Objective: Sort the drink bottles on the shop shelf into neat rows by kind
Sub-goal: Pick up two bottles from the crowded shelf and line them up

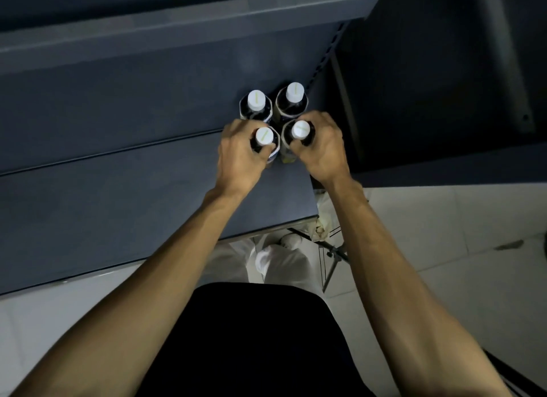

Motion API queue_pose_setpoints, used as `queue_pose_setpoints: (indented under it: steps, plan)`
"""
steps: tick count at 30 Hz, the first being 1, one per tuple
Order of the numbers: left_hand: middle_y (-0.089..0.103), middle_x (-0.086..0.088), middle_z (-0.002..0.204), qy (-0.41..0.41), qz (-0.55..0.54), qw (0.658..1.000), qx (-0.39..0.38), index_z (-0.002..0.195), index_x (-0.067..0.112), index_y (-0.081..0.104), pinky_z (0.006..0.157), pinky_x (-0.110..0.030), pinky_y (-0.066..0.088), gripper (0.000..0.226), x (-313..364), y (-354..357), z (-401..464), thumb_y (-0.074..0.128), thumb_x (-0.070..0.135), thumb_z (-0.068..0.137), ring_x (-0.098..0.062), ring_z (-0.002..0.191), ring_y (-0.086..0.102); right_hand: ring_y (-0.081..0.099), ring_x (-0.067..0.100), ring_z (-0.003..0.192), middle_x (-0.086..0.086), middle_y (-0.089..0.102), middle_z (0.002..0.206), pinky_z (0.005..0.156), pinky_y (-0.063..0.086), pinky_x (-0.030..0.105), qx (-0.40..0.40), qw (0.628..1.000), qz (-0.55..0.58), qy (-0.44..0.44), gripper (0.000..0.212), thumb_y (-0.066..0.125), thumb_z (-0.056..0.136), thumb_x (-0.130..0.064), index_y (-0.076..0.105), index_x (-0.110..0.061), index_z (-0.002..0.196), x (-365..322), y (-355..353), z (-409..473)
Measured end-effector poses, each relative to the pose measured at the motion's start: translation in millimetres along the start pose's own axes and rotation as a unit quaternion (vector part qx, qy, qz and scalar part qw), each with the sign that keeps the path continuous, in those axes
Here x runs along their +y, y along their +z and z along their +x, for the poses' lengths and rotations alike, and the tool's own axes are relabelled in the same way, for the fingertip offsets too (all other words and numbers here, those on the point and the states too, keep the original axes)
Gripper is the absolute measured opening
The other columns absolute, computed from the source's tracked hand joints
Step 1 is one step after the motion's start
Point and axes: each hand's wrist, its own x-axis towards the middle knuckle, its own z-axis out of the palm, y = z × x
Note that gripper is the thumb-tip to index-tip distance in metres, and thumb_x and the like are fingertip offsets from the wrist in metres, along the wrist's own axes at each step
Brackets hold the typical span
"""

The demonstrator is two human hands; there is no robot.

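Left hand (239,153) grips the neck of the front left bottle (264,136); right hand (321,148) grips the front right bottle (300,130). Both stand on the shelf (118,189) near its right end, touching two back bottles (256,100). A sideways shove could topple a bottle off that end. All are capped and hold dark drink.
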Motion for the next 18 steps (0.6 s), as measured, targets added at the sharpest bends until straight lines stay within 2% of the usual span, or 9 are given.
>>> queue_pose_setpoints:
  steps: [7, 10, 12, 14, 18]
  plan:
    - [0.061, -0.007, 0.096, 0.012, 0.020, 1.000, -0.004, 0.096, 0.010, 0.067, 0.076, -0.021, 0.036, 0.022, -1.6, 1.9, -2.1, 0.073, 0.011, 0.075, -0.024, 0.096, 0.055, 0.060, 0.019, 0.090, 0.006, 0.062, 0.101, 0.076, 0.049, 0.029, -0.033, 0.999, -0.016, -0.008, 0.030, 0.075, 0.070, -0.014, 0.065, -0.011, 0.099, 2.8, -7.0, 3.9]
    - [0.057, -0.002, 0.096, 0.013, 0.025, 0.999, -0.017, 0.097, 0.012, 0.065, 0.075, -0.020, 0.035, 0.024, -4.9, -0.2, 2.8, 0.074, 0.014, 0.075, -0.022, 0.095, 0.054, 0.059, 0.016, 0.087, 0.004, 0.058, 0.102, 0.075, 0.050, 0.026, -0.042, 0.999, -0.006, 0.001, 0.031, 0.075, 0.070, -0.012, 0.064, -0.011, 0.098, 2.7, -6.1, 4.4]
    - [0.052, 0.005, 0.096, 0.014, 0.019, 0.999, -0.034, 0.097, 0.014, 0.064, 0.076, -0.024, 0.039, 0.027, -4.1, -0.9, 7.0, 0.076, 0.015, 0.073, -0.021, 0.096, 0.054, 0.057, 0.015, 0.086, 0.003, 0.056, 0.101, 0.075, 0.048, 0.025, -0.047, 0.999, -0.010, 0.003, 0.029, 0.074, 0.071, -0.011, 0.063, -0.010, 0.098, 0.8, -7.7, 8.4]
    - [0.050, 0.008, 0.097, 0.017, 0.008, 0.999, -0.042, 0.098, 0.015, 0.063, 0.077, -0.027, 0.042, 0.029, -3.5, -0.5, 6.8, 0.077, 0.015, 0.072, -0.022, 0.097, 0.055, 0.056, 0.016, 0.085, 0.001, 0.054, 0.099, 0.075, 0.049, 0.029, -0.044, 0.999, -0.016, 0.004, 0.027, 0.071, 0.073, -0.009, 0.062, -0.008, 0.098, -2.0, -8.1, 10.6]
    - [0.046, 0.007, 0.100, 0.021, 0.007, 0.998, -0.054, 0.102, 0.014, 0.061, 0.079, -0.020, 0.034, 0.030, -5.7, -0.7, 4.2, 0.075, 0.016, 0.075, -0.018, 0.100, 0.047, 0.058, 0.021, 0.086, 0.005, 0.056, 0.099, 0.077, 0.050, 0.034, -0.023, 0.999, -0.022, -0.004, 0.024, 0.066, 0.076, -0.006, 0.063, -0.006, 0.100, -5.8, -2.0, 1.3]
